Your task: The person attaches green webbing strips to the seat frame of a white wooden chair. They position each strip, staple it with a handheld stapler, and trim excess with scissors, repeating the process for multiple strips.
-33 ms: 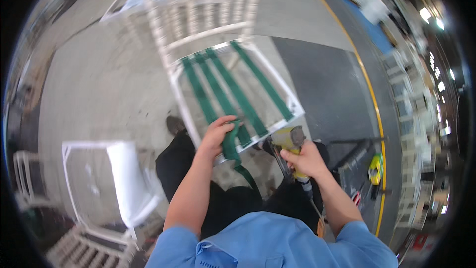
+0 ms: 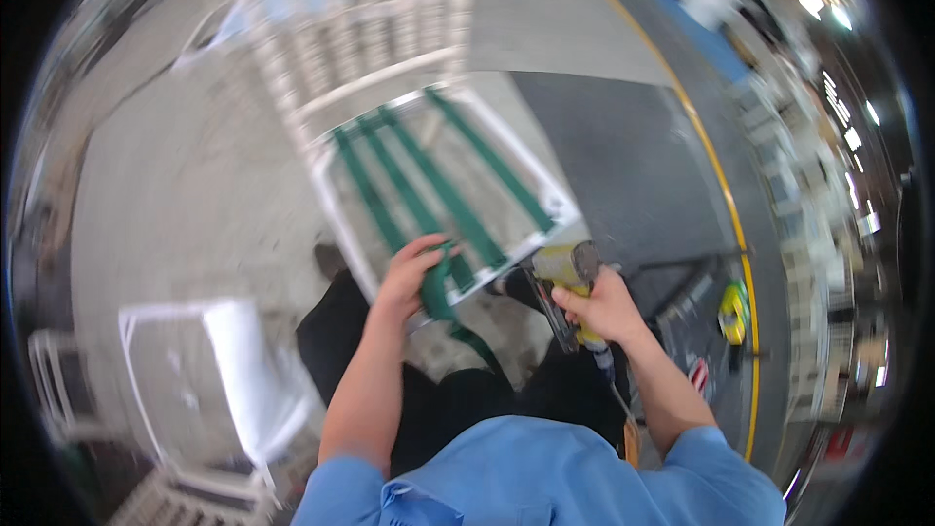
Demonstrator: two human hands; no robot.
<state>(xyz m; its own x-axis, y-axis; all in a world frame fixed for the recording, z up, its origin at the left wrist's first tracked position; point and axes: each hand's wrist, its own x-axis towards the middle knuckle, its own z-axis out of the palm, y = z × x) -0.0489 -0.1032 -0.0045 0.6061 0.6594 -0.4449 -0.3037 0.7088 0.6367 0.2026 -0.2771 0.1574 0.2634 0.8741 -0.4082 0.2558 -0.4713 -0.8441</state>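
Note:
A white chair with a spindle back (image 2: 370,24) stands in front of me, its white seat frame (image 2: 336,219) open in the middle. Several green webbing straps (image 2: 438,185) run from its back rail to its front rail. At the front left corner my left hand (image 2: 407,276) is closed on a green webbing strap (image 2: 435,294), whose loose tail hangs toward my lap. My right hand (image 2: 596,307) grips a yellow nail gun or stapler (image 2: 567,270) by its handle. The tool's head is just right of the front rail; I cannot tell if they touch. An air hose leads down from its handle.
Another white chair frame (image 2: 129,356) lies at the left with a white roll of padding or sheet (image 2: 239,370) on it. Dark tools and a yellow-green tool (image 2: 732,314) lie on the right. A yellow floor line (image 2: 721,175) runs past stacked white chairs (image 2: 808,263).
The chair and floor sit slightly farther left in view. Both hands keep their holds, the left on the green strap and the right on the yellow tool.

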